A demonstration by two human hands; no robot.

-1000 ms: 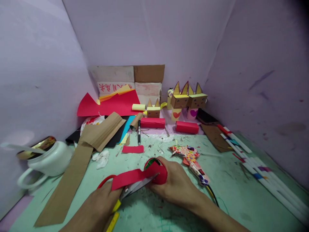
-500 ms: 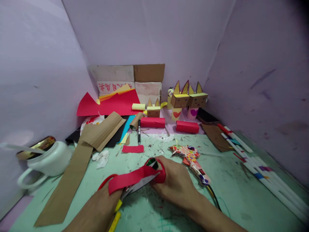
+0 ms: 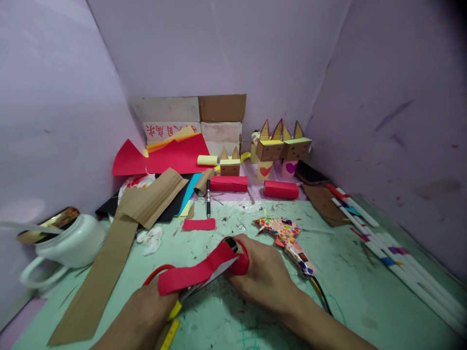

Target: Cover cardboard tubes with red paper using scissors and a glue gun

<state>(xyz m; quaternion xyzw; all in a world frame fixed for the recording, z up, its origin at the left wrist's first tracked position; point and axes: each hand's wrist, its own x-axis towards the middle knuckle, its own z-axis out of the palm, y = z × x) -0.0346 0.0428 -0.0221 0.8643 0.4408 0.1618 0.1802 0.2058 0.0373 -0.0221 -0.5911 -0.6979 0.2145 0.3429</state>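
Note:
My left hand [image 3: 151, 301] is closed around scissors [image 3: 195, 289] with red and yellow handles. Their blades reach up to the right, partly hidden under a strip of red paper [image 3: 193, 273]. In my right hand [image 3: 260, 272] is a short cardboard tube [image 3: 241, 265] wrapped in red paper, its open end showing a dark inside. The strip runs from the tube's end back over the scissors towards my left hand. A separate small red paper piece [image 3: 199, 224] lies flat beyond my hands. To the right of my right hand lies a flower-patterned glue gun [image 3: 286, 238].
Two red tubes [image 3: 229, 183], a pen [image 3: 208, 199] and box-headed cardboard figures [image 3: 270, 149] are at the back. Cardboard strips [image 3: 98, 277] and a white teapot-like vessel [image 3: 73, 243] stand left. White sticks [image 3: 401, 272] lie right. Red paper sheets [image 3: 175, 155] lean against a box.
The scissor blades have closed together along the red strip, with less of them showing. Both hands keep nearly the same place, the left slightly lower and further left.

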